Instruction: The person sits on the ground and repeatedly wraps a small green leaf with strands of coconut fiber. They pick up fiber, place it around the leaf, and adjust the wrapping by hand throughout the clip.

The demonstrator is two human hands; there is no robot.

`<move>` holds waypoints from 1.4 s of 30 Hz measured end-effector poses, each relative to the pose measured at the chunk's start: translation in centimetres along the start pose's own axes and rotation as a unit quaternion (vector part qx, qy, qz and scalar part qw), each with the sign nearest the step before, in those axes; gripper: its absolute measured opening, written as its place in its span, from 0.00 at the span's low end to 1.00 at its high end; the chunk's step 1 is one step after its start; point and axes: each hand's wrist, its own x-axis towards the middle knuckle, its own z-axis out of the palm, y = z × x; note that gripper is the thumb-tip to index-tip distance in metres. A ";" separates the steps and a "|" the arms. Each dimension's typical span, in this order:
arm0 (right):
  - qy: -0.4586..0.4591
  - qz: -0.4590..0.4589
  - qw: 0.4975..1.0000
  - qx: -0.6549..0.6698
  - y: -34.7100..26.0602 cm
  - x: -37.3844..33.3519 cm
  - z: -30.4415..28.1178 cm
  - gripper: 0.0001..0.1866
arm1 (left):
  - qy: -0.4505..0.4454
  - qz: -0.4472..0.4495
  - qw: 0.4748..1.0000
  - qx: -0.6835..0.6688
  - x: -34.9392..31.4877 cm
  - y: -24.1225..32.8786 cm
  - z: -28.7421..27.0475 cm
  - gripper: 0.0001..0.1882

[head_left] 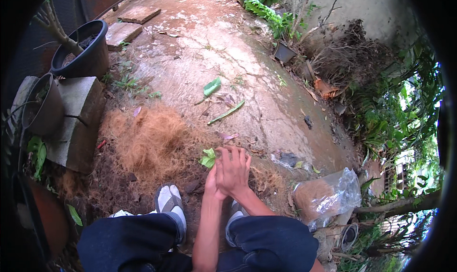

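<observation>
My two hands are pressed together low in the middle of the head view, above the ground between my feet. A crumpled light-green leaf (208, 158) pokes out past their left side, its lower part hidden between the palms. My left hand (213, 182) is underneath, mostly covered, closed on the leaf. Over it lies my right hand (233, 171), knuckles up, its fingers bent and pressing the leaf against the left. Just left of them spreads a loose heap of brown coconut fibre (150, 136).
Ahead lie a cut green leaf (212, 86) and a green stalk (228, 113) on the stained concrete. A clear plastic bag of fibre (328, 194) rests at right. Concrete blocks (76, 124) and a dark potted plant (83, 53) stand at left. Shrubs (381, 124) line the right edge.
</observation>
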 end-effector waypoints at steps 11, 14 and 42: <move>0.071 0.196 0.934 0.289 3.0 -1.5 0.4 0.18 | 0.141 0.080 0.975 0.152 -0.4 2.4 5.6 0.17; 0.083 0.178 0.934 0.299 2.4 -1.6 0.3 0.17 | 0.097 0.043 0.992 0.071 -0.9 3.7 2.3 0.15; 0.019 0.093 0.989 0.112 -0.5 -1.1 1.9 0.16 | -0.223 -0.004 0.962 -0.161 0.6 0.8 -3.3 0.15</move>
